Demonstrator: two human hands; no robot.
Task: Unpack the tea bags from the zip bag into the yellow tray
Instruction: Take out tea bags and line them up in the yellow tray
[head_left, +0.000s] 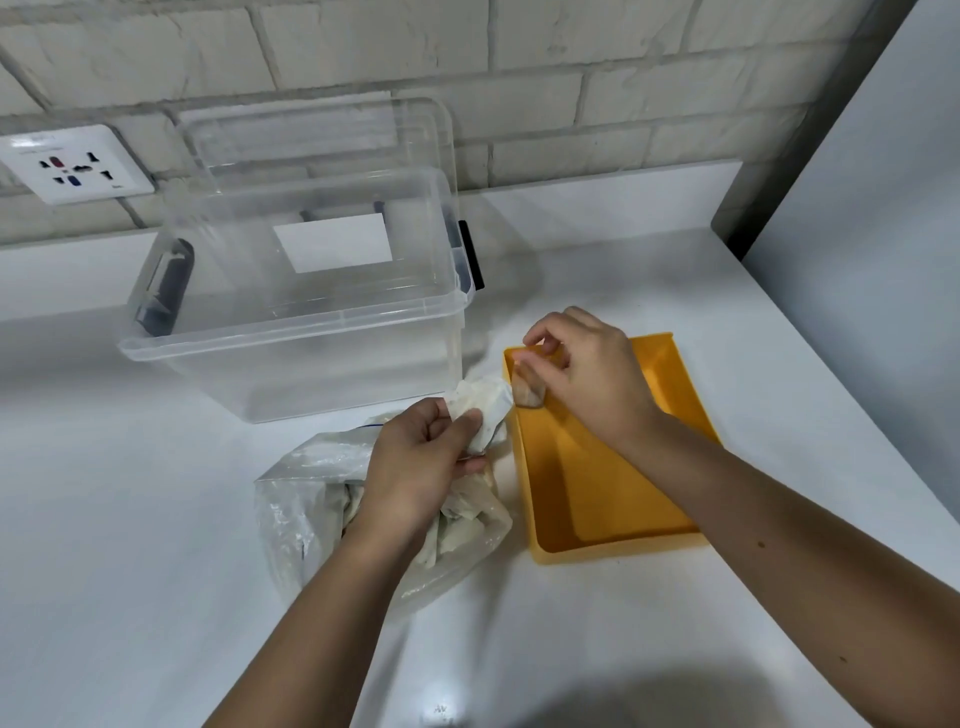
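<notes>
Right hand (587, 374) is over the far left corner of the yellow tray (587, 483), thumb and fingertips pinching one small tea bag (527, 388). The tea bag hangs just inside that corner, close to the tray's left wall; I can't tell whether it touches the tray floor. My other fingers on that hand are curled loosely above it.

Left hand (421, 467) is gripping a crumpled bunch of tea bags (485, 410), white and papery, fingers wrapped round them with the thumb on top. The bunch sticks out past my fingers toward the tray and sits just beside its left wall, right next to the tea bag in my right hand.

Under my left hand and wrist lies the zip bag (296, 499), clear plastic, rumpled, flat on the white counter (156, 519), its mouth turned toward the tray. More pale tea bags show through the plastic and spill at the opening beneath my palm.

Apart from the corner under my right hand, the tray floor shows bare yellow; my right forearm crosses over its right side.

Behind the zip bag stands a clear plastic storage box (311, 332) with dark side latches, open on top, its clear lid (322, 140) propped upright behind it against the pale brick wall (571, 52). A white wall socket (72, 163) sits to the left of the lid.
</notes>
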